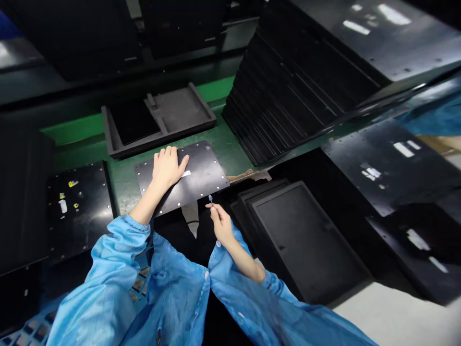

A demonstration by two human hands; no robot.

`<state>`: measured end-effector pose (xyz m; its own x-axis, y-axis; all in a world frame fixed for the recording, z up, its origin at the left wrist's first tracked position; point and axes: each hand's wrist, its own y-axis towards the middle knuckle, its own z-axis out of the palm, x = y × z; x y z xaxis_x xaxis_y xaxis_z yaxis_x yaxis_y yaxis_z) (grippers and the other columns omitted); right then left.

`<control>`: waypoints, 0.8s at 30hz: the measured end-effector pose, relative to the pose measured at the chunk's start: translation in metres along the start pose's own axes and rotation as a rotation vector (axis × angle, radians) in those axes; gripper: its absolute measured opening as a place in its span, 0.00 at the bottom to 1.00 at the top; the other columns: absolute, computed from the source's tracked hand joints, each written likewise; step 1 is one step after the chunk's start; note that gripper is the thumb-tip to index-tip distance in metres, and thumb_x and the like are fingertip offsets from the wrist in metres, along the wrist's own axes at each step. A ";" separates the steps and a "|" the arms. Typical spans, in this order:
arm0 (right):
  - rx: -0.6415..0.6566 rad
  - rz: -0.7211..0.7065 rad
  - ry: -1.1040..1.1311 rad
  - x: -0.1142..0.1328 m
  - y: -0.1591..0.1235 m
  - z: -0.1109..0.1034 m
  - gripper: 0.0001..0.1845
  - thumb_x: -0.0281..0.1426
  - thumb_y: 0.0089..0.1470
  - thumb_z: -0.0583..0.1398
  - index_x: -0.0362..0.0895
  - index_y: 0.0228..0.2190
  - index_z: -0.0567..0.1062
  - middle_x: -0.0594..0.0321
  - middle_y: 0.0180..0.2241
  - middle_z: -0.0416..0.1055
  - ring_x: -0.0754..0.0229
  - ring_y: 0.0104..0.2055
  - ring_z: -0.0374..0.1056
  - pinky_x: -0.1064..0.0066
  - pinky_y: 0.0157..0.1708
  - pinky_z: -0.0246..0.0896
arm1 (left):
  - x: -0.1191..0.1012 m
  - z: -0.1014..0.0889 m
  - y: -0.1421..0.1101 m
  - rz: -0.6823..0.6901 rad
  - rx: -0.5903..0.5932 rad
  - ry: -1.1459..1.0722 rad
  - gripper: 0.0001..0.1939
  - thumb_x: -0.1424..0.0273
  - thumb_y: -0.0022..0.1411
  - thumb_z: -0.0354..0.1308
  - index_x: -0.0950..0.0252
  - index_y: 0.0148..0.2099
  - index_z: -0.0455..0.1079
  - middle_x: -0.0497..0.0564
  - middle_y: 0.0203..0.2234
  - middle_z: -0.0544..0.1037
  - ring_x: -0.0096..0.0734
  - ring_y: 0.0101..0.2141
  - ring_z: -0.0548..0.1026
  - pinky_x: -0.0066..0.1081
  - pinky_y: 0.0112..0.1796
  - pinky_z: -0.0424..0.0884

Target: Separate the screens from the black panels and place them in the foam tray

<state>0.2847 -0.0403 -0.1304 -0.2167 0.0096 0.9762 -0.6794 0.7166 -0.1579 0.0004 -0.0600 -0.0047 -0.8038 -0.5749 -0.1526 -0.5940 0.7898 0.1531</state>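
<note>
A flat black panel [201, 166] with a row of small holes along its edges lies on the green bench, its near edge over the bench's front. My left hand [167, 166] rests flat on the panel's left half, fingers stretched out and thumb apart, beside a small white label [186, 173]. Just off the near right edge, my right hand [221, 221] pinches a thin, small tool with a pale bluish tip [211, 197]. That tip points up toward the panel's edge; its exact kind is too small to make out.
Behind the panel stands a grey foam tray [185, 113] holding a black sheet [133, 120]. A tall stack of black panels [284, 91] rises at the right. Framed black trays [306, 235] lie lower right. Another holed panel [79, 206] sits at the left.
</note>
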 end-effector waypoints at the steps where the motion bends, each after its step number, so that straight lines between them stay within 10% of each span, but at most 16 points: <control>1: -0.008 0.006 -0.024 0.007 -0.003 -0.002 0.30 0.55 0.74 0.52 0.46 0.54 0.81 0.67 0.26 0.62 0.59 0.27 0.57 0.68 0.29 0.55 | 0.000 0.000 0.000 0.005 0.003 -0.009 0.32 0.50 0.80 0.44 0.72 0.65 0.72 0.68 0.57 0.81 0.62 0.58 0.76 0.52 0.60 0.69; 7: 0.118 -0.050 -0.312 0.065 -0.004 -0.038 0.24 0.48 0.77 0.51 0.51 0.54 0.81 0.56 0.49 0.83 0.49 0.47 0.79 0.61 0.49 0.71 | 0.000 0.002 0.001 -0.001 0.022 -0.064 0.33 0.50 0.80 0.44 0.73 0.66 0.71 0.69 0.58 0.80 0.63 0.60 0.75 0.54 0.62 0.67; 11: 0.199 -0.020 -0.793 0.100 0.007 -0.062 0.21 0.44 0.78 0.49 0.54 0.55 0.80 0.57 0.43 0.85 0.47 0.41 0.81 0.64 0.37 0.65 | -0.002 -0.002 -0.003 -0.011 0.020 -0.120 0.36 0.48 0.78 0.48 0.75 0.69 0.69 0.72 0.61 0.78 0.63 0.65 0.72 0.56 0.69 0.61; 17: 0.332 -0.108 -1.350 0.150 0.020 -0.071 0.14 0.35 0.77 0.53 0.53 0.51 0.78 0.57 0.38 0.83 0.53 0.31 0.79 0.68 0.28 0.51 | -0.006 -0.020 -0.057 0.360 0.228 -0.169 0.58 0.38 0.65 0.65 0.60 0.84 0.49 0.64 0.83 0.44 0.71 0.80 0.40 0.75 0.73 0.34; 24: 0.414 -0.288 -1.562 0.179 0.038 -0.075 0.18 0.22 0.68 0.56 0.45 0.53 0.79 0.48 0.38 0.82 0.49 0.33 0.80 0.65 0.31 0.59 | -0.018 -0.044 -0.105 0.408 0.249 -0.031 0.30 0.67 0.75 0.60 0.59 0.76 0.69 0.65 0.74 0.69 0.66 0.73 0.65 0.64 0.67 0.71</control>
<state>0.2728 0.0404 0.0496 -0.3379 -0.9387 -0.0684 -0.8947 0.3429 -0.2863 0.0758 -0.1416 0.0246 -0.9661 -0.2038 -0.1587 -0.2013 0.9790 -0.0316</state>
